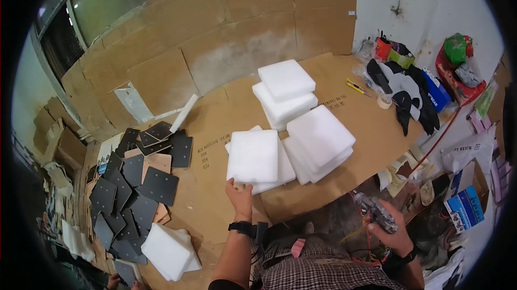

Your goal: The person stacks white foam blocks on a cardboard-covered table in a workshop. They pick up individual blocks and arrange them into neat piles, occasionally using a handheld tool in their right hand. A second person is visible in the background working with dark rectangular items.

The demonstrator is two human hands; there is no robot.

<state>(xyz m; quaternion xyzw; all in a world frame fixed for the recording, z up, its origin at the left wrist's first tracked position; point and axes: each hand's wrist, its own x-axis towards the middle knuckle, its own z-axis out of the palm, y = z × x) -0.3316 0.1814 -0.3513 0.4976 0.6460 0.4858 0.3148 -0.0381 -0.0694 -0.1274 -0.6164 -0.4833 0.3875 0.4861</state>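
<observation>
My left hand (pixel 240 201) grips the near edge of a white foam block (pixel 253 155), its fingers at the block's lower left corner. This block lies on other white slabs at the middle of the cardboard-covered table. My right hand (pixel 397 232) is closed around a grey, drill-like hand-held power tool (pixel 374 210) with a cord, held off the table's near right edge. Close by stand a stack of white foam blocks (pixel 321 136) and, behind it, a taller stack (pixel 285 82).
Dark square plates (pixel 159 185) with small holes lie piled at the left, with more white blocks (pixel 168 251) nearby. Another person's hands (pixel 114 281) hold a dark plate at the lower left. Black-and-grey gloves (pixel 404 88), a yellow cutter knife (pixel 357 86) and a tape roll (pixel 384 101) lie far right.
</observation>
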